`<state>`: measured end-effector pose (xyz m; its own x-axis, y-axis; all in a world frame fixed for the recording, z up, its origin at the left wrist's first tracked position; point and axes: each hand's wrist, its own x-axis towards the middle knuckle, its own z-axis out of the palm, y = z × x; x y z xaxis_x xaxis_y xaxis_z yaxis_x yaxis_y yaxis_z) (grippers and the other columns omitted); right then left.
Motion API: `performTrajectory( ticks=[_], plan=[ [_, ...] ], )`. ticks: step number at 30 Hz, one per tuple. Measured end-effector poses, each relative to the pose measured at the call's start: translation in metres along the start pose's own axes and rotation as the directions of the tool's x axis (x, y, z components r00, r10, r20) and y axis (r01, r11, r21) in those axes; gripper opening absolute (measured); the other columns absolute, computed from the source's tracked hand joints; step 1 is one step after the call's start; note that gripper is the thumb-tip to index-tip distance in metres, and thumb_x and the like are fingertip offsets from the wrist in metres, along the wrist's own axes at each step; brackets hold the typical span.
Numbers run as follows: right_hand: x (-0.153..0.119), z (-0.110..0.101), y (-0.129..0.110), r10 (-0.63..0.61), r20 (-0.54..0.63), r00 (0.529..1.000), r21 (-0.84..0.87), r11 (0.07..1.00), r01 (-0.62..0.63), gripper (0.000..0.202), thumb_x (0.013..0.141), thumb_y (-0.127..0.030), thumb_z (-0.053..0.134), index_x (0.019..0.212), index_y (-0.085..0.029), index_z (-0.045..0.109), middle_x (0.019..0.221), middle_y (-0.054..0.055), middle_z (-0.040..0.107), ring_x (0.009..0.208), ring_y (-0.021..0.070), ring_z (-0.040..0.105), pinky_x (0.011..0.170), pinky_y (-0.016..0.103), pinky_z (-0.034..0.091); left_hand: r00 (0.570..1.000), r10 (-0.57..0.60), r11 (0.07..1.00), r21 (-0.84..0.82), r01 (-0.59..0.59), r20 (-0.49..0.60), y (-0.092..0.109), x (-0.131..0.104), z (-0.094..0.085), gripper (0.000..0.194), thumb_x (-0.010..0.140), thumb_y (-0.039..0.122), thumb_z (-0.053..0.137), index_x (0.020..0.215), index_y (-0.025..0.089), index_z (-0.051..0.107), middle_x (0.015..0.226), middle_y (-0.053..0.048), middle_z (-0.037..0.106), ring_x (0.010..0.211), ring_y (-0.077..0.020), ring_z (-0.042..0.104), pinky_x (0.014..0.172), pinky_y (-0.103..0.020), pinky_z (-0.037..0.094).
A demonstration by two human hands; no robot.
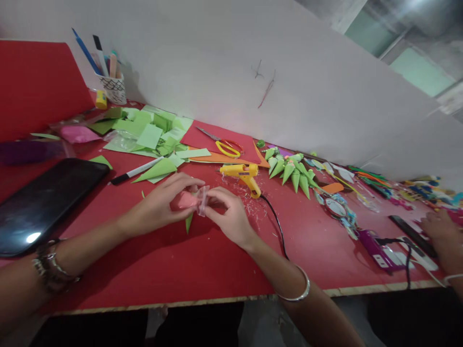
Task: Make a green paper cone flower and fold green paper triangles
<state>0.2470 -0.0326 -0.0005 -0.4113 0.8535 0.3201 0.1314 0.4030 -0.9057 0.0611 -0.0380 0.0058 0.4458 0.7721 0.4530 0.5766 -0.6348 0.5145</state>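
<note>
Above the red table, my left hand [164, 200] is closed round a small pink packet [184, 200] in clear plastic. My right hand [229, 212] pinches the clear, gathered end of the same packet, its fingertips close to those of my left hand. A green paper piece [188, 223] shows just below the hands. To the right of them lies a yellow glue gun [246, 174] with a black cord, among thin glue strands. Behind my left hand is a green paper cone [161, 169] beside a black-and-white marker [137, 170].
Green paper pieces [150, 136] and scissors [227, 148] lie along the wall. A dark phone [54, 202] is at left. Green cones [292, 171], a round mirror [335, 207] and a purple power strip [379, 250] stretch right, where another person's hand [443, 231] rests.
</note>
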Motion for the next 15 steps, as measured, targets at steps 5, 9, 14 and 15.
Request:
performTrajectory(
  ticks=[5, 9, 14, 15],
  plan=[
    [-0.0006, -0.0002, -0.0011, -0.006, 0.049, 0.999, -0.125, 0.992, 0.012, 0.008, 0.074, -0.014, 0.060, 0.079, -0.019, 0.063, 0.081, 0.000, 0.059, 0.076, 0.0115, 0.057, 0.072, 0.024, 0.047, 0.999, -0.030, 0.999, -0.018, 0.031, 0.020, 0.0005, -0.0008, 0.0018, 0.037, 0.082, 0.030, 0.052, 0.117, 0.023, 0.045, 0.104, -0.005, 0.055, 0.096, -0.0186, 0.053, 0.082, -0.029, 0.043],
    [-0.0008, -0.0019, 0.0001, 0.001, 0.092, 0.996, -0.199, 0.980, 0.018, 0.006, 0.075, -0.014, 0.059, 0.074, -0.018, 0.063, 0.083, 0.001, 0.061, 0.080, 0.0124, 0.058, 0.075, 0.025, 0.045, 0.999, -0.025, 1.000, -0.001, 0.025, 0.045, 0.0015, -0.0019, 0.0035, 0.036, 0.082, 0.031, 0.050, 0.117, 0.024, 0.045, 0.107, -0.005, 0.054, 0.101, -0.0207, 0.052, 0.085, -0.031, 0.042],
    [0.0008, -0.0037, -0.0006, -0.041, 0.049, 0.998, -0.249, 0.967, 0.052, 0.007, 0.076, -0.012, 0.057, 0.072, -0.017, 0.059, 0.078, 0.000, 0.057, 0.075, 0.0110, 0.055, 0.069, 0.022, 0.043, 0.998, -0.019, 1.000, 0.008, 0.019, 0.054, 0.0008, -0.0019, 0.0032, 0.038, 0.082, 0.030, 0.050, 0.118, 0.023, 0.043, 0.106, -0.005, 0.055, 0.099, -0.0190, 0.052, 0.084, -0.029, 0.043],
    [0.0011, -0.0037, -0.0008, -0.041, 0.037, 0.998, -0.252, 0.966, 0.049, 0.007, 0.076, -0.012, 0.056, 0.072, -0.017, 0.058, 0.077, -0.001, 0.056, 0.074, 0.0107, 0.054, 0.068, 0.022, 0.043, 0.998, -0.025, 1.000, 0.019, 0.024, 0.051, 0.0001, -0.0017, 0.0037, 0.038, 0.082, 0.030, 0.051, 0.118, 0.023, 0.043, 0.107, -0.005, 0.055, 0.099, -0.0190, 0.052, 0.084, -0.029, 0.043]
  ],
)
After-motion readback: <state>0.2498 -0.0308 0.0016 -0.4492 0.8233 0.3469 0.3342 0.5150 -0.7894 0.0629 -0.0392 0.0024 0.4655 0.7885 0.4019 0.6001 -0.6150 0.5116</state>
